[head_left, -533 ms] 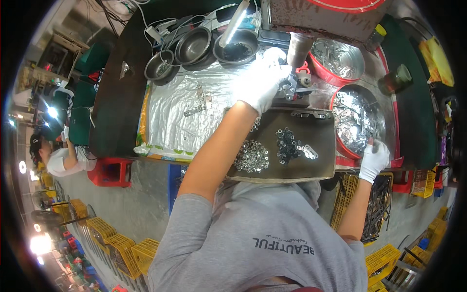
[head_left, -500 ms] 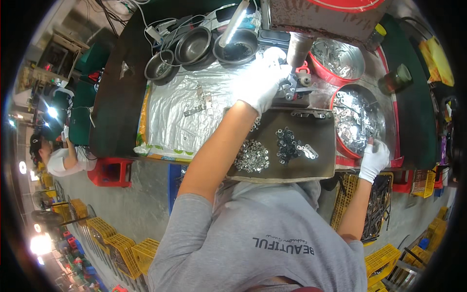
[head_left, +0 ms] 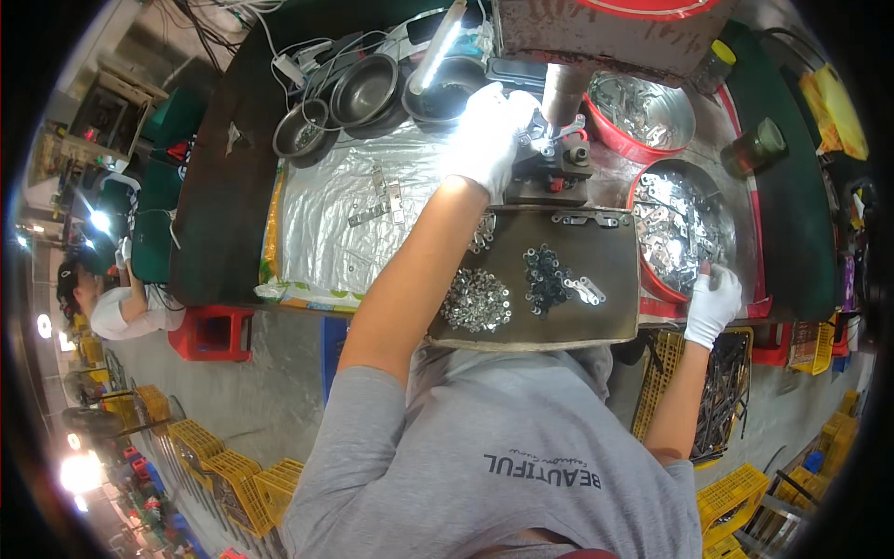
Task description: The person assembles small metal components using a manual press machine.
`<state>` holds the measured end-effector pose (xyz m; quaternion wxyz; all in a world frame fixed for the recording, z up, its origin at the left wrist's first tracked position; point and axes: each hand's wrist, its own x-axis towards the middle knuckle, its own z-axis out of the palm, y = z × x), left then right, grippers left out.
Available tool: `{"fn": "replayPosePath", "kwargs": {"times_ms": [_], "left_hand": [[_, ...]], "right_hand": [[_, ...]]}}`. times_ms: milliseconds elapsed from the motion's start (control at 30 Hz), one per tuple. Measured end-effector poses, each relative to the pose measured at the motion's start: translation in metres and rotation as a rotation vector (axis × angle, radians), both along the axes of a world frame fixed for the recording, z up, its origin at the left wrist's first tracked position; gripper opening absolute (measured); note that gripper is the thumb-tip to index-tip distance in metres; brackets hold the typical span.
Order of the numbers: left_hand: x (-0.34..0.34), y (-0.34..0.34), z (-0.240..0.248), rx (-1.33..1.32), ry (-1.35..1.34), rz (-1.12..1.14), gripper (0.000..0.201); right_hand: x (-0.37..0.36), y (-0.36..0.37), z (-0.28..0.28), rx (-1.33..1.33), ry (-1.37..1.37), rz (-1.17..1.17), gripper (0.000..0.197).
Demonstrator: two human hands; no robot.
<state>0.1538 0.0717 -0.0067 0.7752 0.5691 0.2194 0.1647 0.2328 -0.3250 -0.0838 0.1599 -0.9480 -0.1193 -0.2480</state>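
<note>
My left hand, in a white glove, is closed beside the press ram and the small metal fixture under it. Something metallic shows at its fingertips, too small to make out. At the near rim of a red-edged bowl of flat metal plates, my right hand has its gloved fingers bent together. What they pinch, if anything, is hidden. Before me, a shallow tray bears a heap of small silver links, a darker heap of parts and several loose plates.
A second red bowl with metal parts stands behind the first. Dark metal bowls sit at the back left under a bright lamp. Metal strips lie on silver sheeting. Green jars stand at right; another person sits far left.
My left hand has drawn back to the left from the press, leaving more of the fixture in sight. My right hand has stayed by the bowl's rim with little movement.
</note>
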Motion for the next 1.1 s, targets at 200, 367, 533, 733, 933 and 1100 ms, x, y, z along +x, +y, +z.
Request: {"fn": "replayPosePath", "kwargs": {"times_ms": [200, 367, 533, 733, 933, 1100], "left_hand": [[0.006, -0.005, -0.001, 0.037, -0.009, 0.069, 0.018], [0.006, 0.012, -0.015, 0.543, 0.012, -0.057, 0.023], [-0.004, 0.002, 0.007, 0.526, 0.065, -0.078, 0.023], [-0.008, 0.001, 0.013, 0.386, 0.118, -0.021, 0.036], [-0.055, 0.005, 0.006, 0.196, -0.016, 0.017, 0.056], [-0.124, 0.015, 0.004, -0.112, 0.050, -0.062, 0.067]], "right_hand": [[-0.001, -0.002, -0.002, 0.002, 0.009, 0.011, 0.024], [-0.002, -0.001, 0.001, 0.008, 0.024, 0.034, 0.022], [0.002, -0.007, -0.006, 0.049, 0.002, 0.010, 0.022], [-0.015, 0.048, 0.029, 0.138, -0.070, 0.271, 0.020], [-0.065, 0.133, 0.087, 0.161, 0.053, 0.811, 0.019], [-0.101, 0.185, 0.071, -0.040, 0.229, 1.150, 0.019]]}}
